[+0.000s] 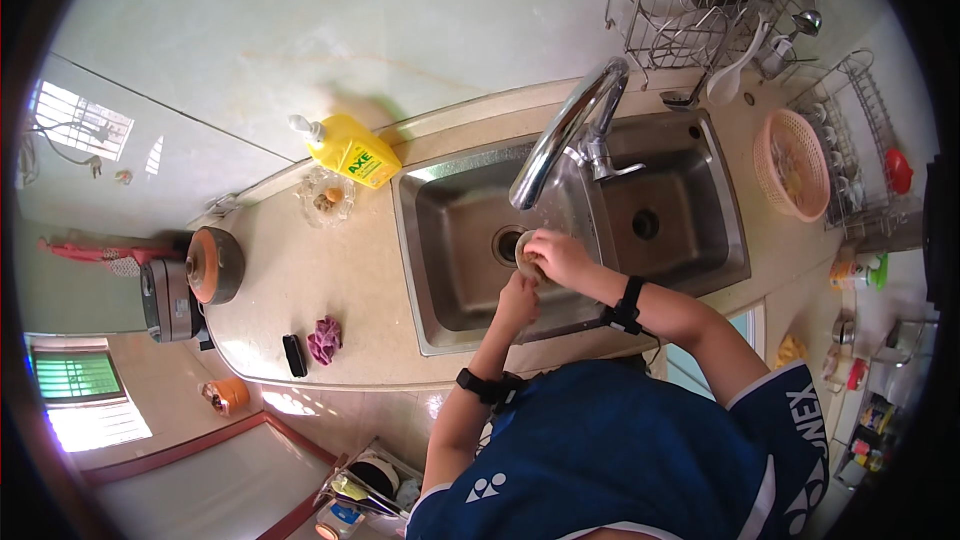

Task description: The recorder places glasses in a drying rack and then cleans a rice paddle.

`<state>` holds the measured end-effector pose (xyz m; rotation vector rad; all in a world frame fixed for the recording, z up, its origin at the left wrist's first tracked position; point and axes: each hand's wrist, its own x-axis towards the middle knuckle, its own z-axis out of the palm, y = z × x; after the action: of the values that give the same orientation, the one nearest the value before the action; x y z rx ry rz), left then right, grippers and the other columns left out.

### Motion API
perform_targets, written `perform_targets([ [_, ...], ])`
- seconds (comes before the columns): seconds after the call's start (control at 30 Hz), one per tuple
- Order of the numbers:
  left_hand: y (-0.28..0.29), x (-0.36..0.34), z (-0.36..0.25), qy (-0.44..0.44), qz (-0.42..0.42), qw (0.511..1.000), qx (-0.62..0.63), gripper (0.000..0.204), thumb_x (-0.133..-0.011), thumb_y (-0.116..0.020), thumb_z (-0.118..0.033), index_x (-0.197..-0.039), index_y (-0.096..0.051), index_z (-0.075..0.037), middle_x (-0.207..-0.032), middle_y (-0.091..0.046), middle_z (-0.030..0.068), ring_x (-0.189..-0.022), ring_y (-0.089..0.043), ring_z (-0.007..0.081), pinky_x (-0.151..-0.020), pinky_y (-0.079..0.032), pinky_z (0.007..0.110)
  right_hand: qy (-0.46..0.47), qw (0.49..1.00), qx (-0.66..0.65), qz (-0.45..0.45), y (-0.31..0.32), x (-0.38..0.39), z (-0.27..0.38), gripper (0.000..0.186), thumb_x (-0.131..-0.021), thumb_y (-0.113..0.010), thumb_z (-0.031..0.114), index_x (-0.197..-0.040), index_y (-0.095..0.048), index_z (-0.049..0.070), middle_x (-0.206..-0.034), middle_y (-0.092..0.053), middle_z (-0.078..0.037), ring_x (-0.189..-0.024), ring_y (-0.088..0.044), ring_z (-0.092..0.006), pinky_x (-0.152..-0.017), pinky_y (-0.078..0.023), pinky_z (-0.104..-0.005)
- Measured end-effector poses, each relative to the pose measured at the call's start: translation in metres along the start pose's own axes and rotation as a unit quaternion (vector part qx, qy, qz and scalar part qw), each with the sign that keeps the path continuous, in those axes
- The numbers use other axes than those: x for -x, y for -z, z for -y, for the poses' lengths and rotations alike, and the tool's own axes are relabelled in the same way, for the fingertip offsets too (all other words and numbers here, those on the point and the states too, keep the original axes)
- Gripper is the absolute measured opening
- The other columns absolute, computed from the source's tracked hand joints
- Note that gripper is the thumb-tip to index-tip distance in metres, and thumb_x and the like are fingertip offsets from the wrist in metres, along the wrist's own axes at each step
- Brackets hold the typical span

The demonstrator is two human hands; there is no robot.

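Left grip is clamped on the lower edge of a small bowl (524,262), with the left hand (516,304) beneath it, while the right hand (556,257) bends its fingers over the bowl's inside; whether that second grip is clamped or only pressing, I cannot tell. Hands and bowl are above the left basin (448,230), just beside its drain (506,245) and near the spout of the chrome faucet (562,135) (running water is not clear to me). Judging by this pose, the step in hand is rubbing or rinsing the bowl, and the next move calls for a firm left hold while the right works round the wall. Counted: one bowl in hand, one faucet, two basins and two drains in one steel sink (415,275); on the bench (300,305), one yellow pump bottle (355,150), one glass dish (345,195), one bunched purple cloth (325,340), one black oblong item (294,356) and one pink colander (768,175).
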<state>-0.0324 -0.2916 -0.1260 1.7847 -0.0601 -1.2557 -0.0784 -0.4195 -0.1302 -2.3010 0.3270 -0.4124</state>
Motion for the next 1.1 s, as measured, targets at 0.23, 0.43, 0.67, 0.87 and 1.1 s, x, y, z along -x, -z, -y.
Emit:
perform_targets([
  [0.23, -0.002, 0.001, 0.002, -0.016, -0.01, 0.997, -0.072, 0.014, -0.08, -0.04, -0.018, -0.078, -0.042, -0.004, -0.052, -0.04, 0.0046, -0.038, -0.041, 0.0156, -0.033, -0.034, 0.029, -0.01, 1.0, -0.023, -0.008, -0.002, -0.007, -0.005, 0.01, -0.066, -0.055, 0.006, -0.076, -0.056, 0.006, -0.079, -0.053, -0.008, -0.072, -0.052, -0.0273, -0.061, -0.043, -0.0341],
  [0.43, 0.011, -0.033, 0.049, -0.33, -0.076, 0.921, -0.193, 0.017, -0.08, -0.042, -0.02, -0.079, -0.042, -0.003, -0.051, -0.042, 0.0055, -0.039, -0.044, 0.0163, -0.035, -0.036, 0.029, 0.041, 0.995, -0.082, 0.043, -0.01, 0.002, 0.003, 0.011, -0.065, -0.056, 0.003, -0.075, -0.057, 0.006, -0.078, -0.053, -0.008, -0.073, -0.052, -0.0267, -0.062, -0.043, -0.0335],
  [0.67, 0.001, -0.005, 0.005, -0.094, -0.05, 0.984, -0.144, 0.016, -0.08, -0.041, -0.018, -0.082, -0.042, -0.002, -0.057, -0.049, 0.0116, -0.051, -0.052, 0.026, -0.045, -0.041, 0.036, -0.013, 0.999, -0.012, -0.032, -0.002, -0.009, -0.003, 0.011, -0.065, -0.055, 0.003, -0.075, -0.057, 0.005, -0.078, -0.053, -0.007, -0.073, -0.052, -0.026, -0.061, -0.042, -0.0335],
  [0.87, 0.008, -0.008, 0.009, -0.225, -0.089, 0.947, -0.211, 0.02, -0.081, -0.039, -0.021, -0.083, -0.043, -0.002, -0.059, -0.052, 0.0146, -0.054, -0.055, 0.0278, -0.045, -0.042, 0.038, 0.042, 0.998, -0.051, 0.02, -0.012, 0.006, 0.004, 0.009, -0.067, -0.054, 0.005, -0.075, -0.057, 0.006, -0.079, -0.054, -0.007, -0.073, -0.053, -0.0252, -0.061, -0.043, -0.0327],
  [1.1, 0.004, -0.012, 0.011, -0.106, -0.074, 0.982, -0.139, 0.02, -0.081, -0.04, -0.022, -0.083, -0.043, -0.002, -0.06, -0.052, 0.0146, -0.053, -0.054, 0.0283, -0.043, -0.042, 0.037, -0.007, 0.998, 0.035, -0.044, -0.005, -0.012, -0.004, 0.011, -0.067, -0.051, 0.004, -0.075, -0.057, 0.007, -0.077, -0.054, -0.007, -0.074, -0.052, -0.0257, -0.063, -0.042, -0.0335],
])
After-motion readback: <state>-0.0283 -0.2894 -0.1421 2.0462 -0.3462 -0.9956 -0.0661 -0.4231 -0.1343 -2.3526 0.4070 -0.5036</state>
